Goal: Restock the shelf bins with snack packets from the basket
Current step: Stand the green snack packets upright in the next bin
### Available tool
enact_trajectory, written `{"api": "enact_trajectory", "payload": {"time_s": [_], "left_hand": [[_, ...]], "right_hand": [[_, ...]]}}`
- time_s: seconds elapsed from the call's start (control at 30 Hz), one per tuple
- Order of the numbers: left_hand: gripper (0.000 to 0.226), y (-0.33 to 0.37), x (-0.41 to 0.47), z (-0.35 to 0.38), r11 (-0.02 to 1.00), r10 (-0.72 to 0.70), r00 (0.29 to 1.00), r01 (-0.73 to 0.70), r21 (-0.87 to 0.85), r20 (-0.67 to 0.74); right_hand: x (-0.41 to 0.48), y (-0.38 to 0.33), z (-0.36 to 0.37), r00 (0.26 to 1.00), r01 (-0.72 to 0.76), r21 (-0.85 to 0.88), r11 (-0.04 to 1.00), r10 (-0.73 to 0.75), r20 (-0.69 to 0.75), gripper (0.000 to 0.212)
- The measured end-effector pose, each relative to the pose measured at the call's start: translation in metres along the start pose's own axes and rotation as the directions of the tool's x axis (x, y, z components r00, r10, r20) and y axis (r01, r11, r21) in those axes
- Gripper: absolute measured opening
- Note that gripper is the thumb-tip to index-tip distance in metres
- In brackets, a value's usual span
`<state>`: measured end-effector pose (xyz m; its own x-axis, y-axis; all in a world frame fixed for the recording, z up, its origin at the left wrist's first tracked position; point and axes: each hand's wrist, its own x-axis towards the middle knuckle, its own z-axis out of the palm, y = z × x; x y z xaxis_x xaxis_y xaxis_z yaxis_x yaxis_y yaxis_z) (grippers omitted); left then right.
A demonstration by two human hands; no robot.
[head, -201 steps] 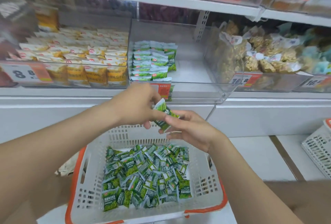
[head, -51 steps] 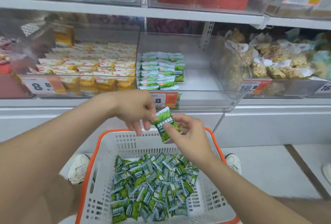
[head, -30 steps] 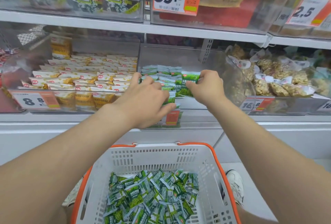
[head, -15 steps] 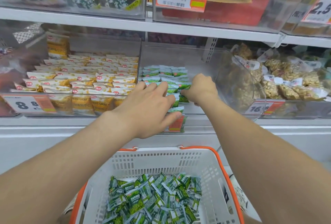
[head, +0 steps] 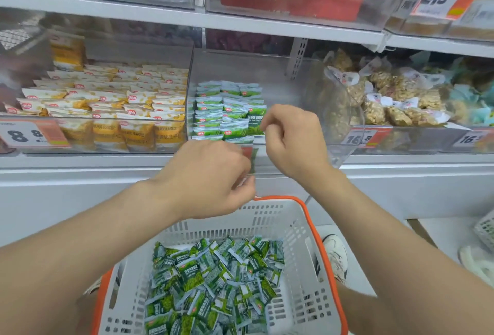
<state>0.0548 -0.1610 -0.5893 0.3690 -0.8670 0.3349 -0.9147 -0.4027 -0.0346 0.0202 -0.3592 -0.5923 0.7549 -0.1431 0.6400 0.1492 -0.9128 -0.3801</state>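
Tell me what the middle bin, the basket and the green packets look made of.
Middle bin: clear, glossy rigid plastic, likely acrylic; stock shows through its walls. Basket: matte white moulded plastic, slotted walls, orange rim. Green packets: thin glossy printed film, crinkled, probably plastic.

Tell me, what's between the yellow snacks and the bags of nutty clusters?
In the head view, a clear bin sits between them, with green packets stacked on its left side. Its right part looks bare.
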Motion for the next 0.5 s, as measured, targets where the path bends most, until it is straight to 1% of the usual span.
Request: {"api": "enact_trajectory", "payload": {"time_s": [0.03, 0.07, 0.1, 0.13, 0.17, 0.2, 0.27, 0.33, 0.37, 0.43, 0.47, 0.5], "left_hand": [[0.041, 0.005, -0.004, 0.005, 1.000, -0.016, 0.993, 0.017, -0.005, 0.120], [0.041, 0.007, -0.008, 0.012, 0.999, -0.021, 0.962, 0.028, -0.020, 0.271], [0.038, 0.010, -0.012, 0.020, 0.998, -0.014, 0.907, 0.041, -0.054, 0.422], [0.033, 0.013, -0.017, 0.029, 0.996, -0.001, 0.829, 0.054, -0.077, 0.559], [0.031, 0.016, -0.022, 0.037, 0.995, 0.015, 0.750, 0.057, -0.087, 0.662], [0.030, 0.019, -0.028, 0.047, 0.995, 0.025, 0.674, 0.052, -0.080, 0.738], [0.032, 0.027, -0.042, 0.066, 0.999, 0.032, 0.538, 0.019, -0.050, 0.842], [0.032, 0.035, -0.056, 0.084, 0.999, 0.026, 0.438, -0.030, -0.015, 0.898], [0.031, 0.038, -0.063, 0.092, 0.999, 0.023, 0.404, -0.050, -0.004, 0.915], [0.027, 0.042, -0.075, 0.106, 0.997, 0.024, 0.361, -0.076, 0.004, 0.932], [0.025, 0.043, -0.079, 0.110, 0.996, 0.031, 0.346, -0.091, 0.001, 0.938], [0.023, 0.044, -0.081, 0.112, 0.995, 0.040, 0.330, -0.104, -0.005, 0.943]], "right_hand": [[-0.015, -0.004, -0.003, 0.999, 0.047, 0.017, 0.999, -0.047, -0.001, 0.024], [-0.031, -0.006, -0.003, 0.996, 0.082, 0.030, 0.996, -0.083, 0.040, 0.023], [-0.047, -0.005, -0.001, 0.987, 0.105, 0.041, 0.994, -0.109, 0.120, 0.022], [-0.063, -0.005, 0.003, 0.965, 0.115, 0.036, 0.993, -0.120, 0.232, 0.021], [-0.079, -0.002, 0.010, 0.926, 0.119, 0.008, 0.993, -0.114, 0.361, 0.021], [-0.096, 0.001, 0.018, 0.867, 0.125, -0.044, 0.991, -0.088, 0.490, 0.022], [-0.128, 0.012, 0.041, 0.708, 0.158, -0.154, 0.975, -0.003, 0.706, 0.020], [-0.158, 0.023, 0.066, 0.533, 0.160, -0.214, 0.964, 0.098, 0.840, 0.016], [-0.171, 0.029, 0.079, 0.450, 0.166, -0.239, 0.957, 0.143, 0.881, 0.013], [-0.195, 0.041, 0.105, 0.283, 0.179, -0.299, 0.937, 0.242, 0.928, 0.008], [-0.207, 0.046, 0.117, 0.210, 0.195, -0.321, 0.927, 0.280, 0.937, 0.005], [-0.221, 0.051, 0.128, 0.151, 0.224, -0.327, 0.918, 0.298, 0.942, 0.008]]}}
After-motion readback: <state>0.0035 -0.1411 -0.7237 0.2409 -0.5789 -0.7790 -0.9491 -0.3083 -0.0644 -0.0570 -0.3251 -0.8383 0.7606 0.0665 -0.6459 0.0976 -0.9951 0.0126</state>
